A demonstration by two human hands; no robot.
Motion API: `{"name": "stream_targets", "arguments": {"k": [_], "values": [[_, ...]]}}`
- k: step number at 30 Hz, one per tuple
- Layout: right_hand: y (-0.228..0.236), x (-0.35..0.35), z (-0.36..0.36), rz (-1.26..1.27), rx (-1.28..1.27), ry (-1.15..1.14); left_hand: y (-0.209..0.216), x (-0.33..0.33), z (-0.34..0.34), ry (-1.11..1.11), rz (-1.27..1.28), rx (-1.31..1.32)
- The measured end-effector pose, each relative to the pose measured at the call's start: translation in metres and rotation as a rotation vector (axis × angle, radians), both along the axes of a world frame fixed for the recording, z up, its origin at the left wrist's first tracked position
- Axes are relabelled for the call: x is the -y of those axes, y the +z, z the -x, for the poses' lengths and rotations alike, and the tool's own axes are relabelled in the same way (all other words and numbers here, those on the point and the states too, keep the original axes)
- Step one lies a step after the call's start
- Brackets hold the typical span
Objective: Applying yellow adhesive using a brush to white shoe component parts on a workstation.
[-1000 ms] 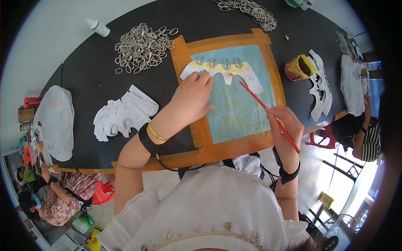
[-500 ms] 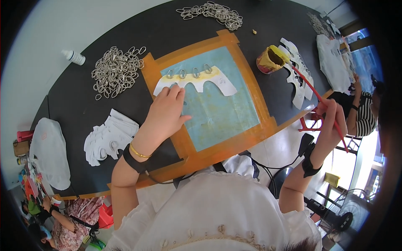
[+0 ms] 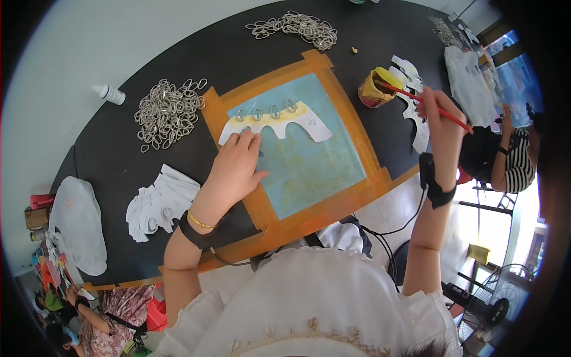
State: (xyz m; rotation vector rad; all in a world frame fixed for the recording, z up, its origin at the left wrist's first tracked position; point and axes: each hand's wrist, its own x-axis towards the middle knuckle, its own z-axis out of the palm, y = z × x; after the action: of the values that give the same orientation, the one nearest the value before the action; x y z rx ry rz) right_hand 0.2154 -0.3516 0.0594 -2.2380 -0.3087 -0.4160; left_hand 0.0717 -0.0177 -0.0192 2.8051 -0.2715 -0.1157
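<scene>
A black table (image 3: 119,160) fills the upper frame, with a blue mat (image 3: 309,160) framed in orange tape at centre. On the mat lies one white scalloped cutout (image 3: 297,122), thin, light and likely floppy; four metal rings (image 3: 264,112) sit along its top edge. The left hand (image 3: 238,166) presses flat on its left end, fingers spread. The right hand (image 3: 443,116), upper right, pinches one red brush (image 3: 410,98) dipped in one small pot (image 3: 373,89).

Rings (image 3: 169,113) left of mat (image 3: 309,172) — pot (image 3: 373,89) right
</scene>
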Motion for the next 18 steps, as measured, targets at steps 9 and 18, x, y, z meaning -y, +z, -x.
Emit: {"name": "stream_targets", "arguments": {"k": [9,18], "values": [[0.017,0.027,0.050,-0.142,0.158,-0.135,-0.003,0.000,0.000,0.006,-0.006,0.004],[-0.018,-0.006,0.069,-0.312,0.067,0.111,-0.005,0.000,0.004,0.025,-0.020,-0.010]]}}
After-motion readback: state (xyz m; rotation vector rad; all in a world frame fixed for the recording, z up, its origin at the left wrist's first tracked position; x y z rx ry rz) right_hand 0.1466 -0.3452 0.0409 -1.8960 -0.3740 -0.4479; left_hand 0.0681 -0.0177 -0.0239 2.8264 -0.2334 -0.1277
